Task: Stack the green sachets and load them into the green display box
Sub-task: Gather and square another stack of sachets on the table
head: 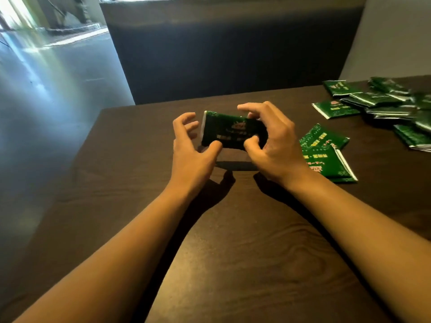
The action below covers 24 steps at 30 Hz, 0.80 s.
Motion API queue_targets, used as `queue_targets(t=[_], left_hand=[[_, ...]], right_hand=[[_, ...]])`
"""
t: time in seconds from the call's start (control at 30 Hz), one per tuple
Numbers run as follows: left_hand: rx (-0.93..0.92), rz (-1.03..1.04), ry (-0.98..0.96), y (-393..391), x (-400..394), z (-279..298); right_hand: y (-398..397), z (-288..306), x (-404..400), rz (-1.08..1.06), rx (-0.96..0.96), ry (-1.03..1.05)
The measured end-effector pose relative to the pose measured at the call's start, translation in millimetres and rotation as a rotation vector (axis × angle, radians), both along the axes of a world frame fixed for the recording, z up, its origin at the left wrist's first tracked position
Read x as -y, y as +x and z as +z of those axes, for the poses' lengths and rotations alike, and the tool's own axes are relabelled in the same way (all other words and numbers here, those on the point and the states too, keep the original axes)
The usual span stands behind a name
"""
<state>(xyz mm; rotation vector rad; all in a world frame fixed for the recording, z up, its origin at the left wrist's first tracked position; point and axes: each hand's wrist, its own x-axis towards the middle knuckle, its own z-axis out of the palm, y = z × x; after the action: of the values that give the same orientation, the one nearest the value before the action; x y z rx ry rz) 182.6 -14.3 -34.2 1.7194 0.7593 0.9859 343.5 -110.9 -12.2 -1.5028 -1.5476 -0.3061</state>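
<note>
green sachets (231, 132) between left hand (190, 148) and right hand (272, 145)

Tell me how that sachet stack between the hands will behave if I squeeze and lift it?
The sachet stack is probably light and a bit springy: thin foil-like packets. The glossy wrappers look slippery, so layers may slide apart unless the right hand and left hand press both ends. Loose sachets lie crumpled, hinting they flex rather than stay stiff.
</note>
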Motion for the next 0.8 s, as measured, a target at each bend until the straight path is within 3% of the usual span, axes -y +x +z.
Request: queue_targets(t=[0.1, 0.2, 0.27, 0.43, 0.63, 0.7, 0.8], left_hand=[[0.006, -0.142, 0.016, -0.4, 1.4, 6.2], [-0.067, -0.078, 0.123, 0.7, 0.1, 6.0], [-0.07, -0.056, 0.075, 1.1, -1.3, 3.2], [-0.015, -0.011, 0.01, 3.3, -1.1, 6.3], [0.007, 0.072, -0.024, -0.6, 1.8, 9.5], [0.021, 0.102, -0.034, -1.2, 1.0, 8.3], [0.035, 0.143, -0.026, -2.0, 0.3, 7.0]], right_hand=[[-2.0, 0.3, 0.4, -0.01, -0.064, 0.007], [-1.4, -3.8, -1.4, 0.037, -0.064, -0.097], [-0.1, -5.5, -2.5, 0.037, -0.051, -0.13], [12.3, -3.9, -2.6, -0.203, -0.103, -0.126], [31.1, -11.2, -1.0, -0.342, 0.219, -0.744], [32.0, -13.3, -1.7, -0.353, 0.224, -0.814], [30.0, -12.6, -3.0, -0.41, 0.236, -0.752]])
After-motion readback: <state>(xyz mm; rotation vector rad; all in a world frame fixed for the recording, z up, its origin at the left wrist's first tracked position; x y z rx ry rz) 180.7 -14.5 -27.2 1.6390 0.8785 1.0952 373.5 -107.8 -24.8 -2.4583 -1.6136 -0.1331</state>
